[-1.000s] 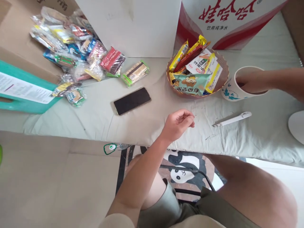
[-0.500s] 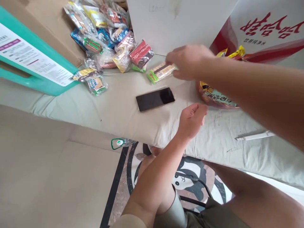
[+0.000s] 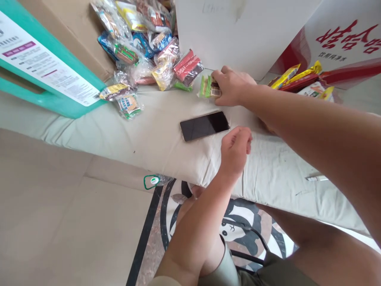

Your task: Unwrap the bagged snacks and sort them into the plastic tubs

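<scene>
My right hand (image 3: pixel 233 85) grips the right end of a snack packet (image 3: pixel 208 86) with a clear and green wrapper, its thumb and fingers closing on it from either side. The palm hides part of the packet. My left hand (image 3: pixel 235 149) is curled into a loose fist near the cushion's front, with nothing visible in it. Just left of that fist lies a black phone (image 3: pixel 204 125), screen up. A red and dark wrapped snack (image 3: pixel 188 68) rests left of the packet, at the edge of a heap of wrapped snacks (image 3: pixel 143 45).
A teal container (image 3: pixel 59 95) with a white label stands at the left beside a cardboard box (image 3: pixel 80 39). Behind are a white box (image 3: pixel 238 35) and a red-and-white carton (image 3: pixel 342 59). Yellow and red snack bags (image 3: pixel 297 81) sit partly behind my right forearm.
My right hand has come down onto the green snack packet and closed on its right end. My left hand stays curled, a little further left. The view has shifted slightly.
</scene>
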Tool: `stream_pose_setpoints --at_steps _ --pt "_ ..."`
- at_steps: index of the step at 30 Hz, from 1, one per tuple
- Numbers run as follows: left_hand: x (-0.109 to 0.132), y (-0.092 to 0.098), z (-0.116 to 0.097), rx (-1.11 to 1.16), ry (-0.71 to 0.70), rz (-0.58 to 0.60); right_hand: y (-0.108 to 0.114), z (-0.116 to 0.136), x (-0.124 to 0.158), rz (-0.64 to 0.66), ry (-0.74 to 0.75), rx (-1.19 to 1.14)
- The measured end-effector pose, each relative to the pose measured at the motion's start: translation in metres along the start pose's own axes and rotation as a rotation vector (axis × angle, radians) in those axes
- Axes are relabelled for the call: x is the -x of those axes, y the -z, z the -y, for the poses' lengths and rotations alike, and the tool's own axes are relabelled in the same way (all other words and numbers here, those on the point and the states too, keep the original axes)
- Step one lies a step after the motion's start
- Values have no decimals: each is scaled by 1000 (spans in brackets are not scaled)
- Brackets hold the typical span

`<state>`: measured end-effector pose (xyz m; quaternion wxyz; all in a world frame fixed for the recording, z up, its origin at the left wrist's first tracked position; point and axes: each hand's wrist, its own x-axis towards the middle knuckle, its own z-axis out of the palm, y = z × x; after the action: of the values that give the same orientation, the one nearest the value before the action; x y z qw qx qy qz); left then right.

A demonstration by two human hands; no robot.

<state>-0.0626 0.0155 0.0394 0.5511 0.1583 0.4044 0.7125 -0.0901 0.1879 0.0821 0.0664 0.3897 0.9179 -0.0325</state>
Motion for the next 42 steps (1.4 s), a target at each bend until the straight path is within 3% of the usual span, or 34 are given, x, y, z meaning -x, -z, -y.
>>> stream_pose_setpoints --at_steps 3,6,10,13,16,18,22,24,28,32,38,42 --pt "0 3 0 1 -266 -196 7 0 47 -169 -43 -121" --pt "1 7 -4 -10 -530 -416 0 -3 116 -285 -75 -243" --pt "3 8 -3 -39 -564 -376 -32 -8 200 -77 -252 -212" --pt "3 1 7 -113 -495 -255 -57 -18 230 37 -324 -192" --pt "1 -9 21 -181 -390 -147 -68 -37 241 19 -282 -270" --pt "-3 -15 29 -222 -315 -109 -68 -56 244 -53 -306 -471" --pt "-20 -22 37 -315 -223 -143 -59 -101 240 -272 -838 -1187" --pt "-33 -23 39 -405 -201 -188 -55 -119 229 -252 -993 -1419" --pt "-61 -24 40 -513 -53 -180 -54 -136 201 -140 -948 -1604" --pt "-71 -33 36 -503 -20 -128 -53 -134 188 -160 -927 -1677" --pt "-61 -47 23 -464 -45 -96 -39 -128 206 -193 -820 -1754" --pt "-55 -61 18 -392 55 -71 -22 -131 222 -210 -729 -1727"
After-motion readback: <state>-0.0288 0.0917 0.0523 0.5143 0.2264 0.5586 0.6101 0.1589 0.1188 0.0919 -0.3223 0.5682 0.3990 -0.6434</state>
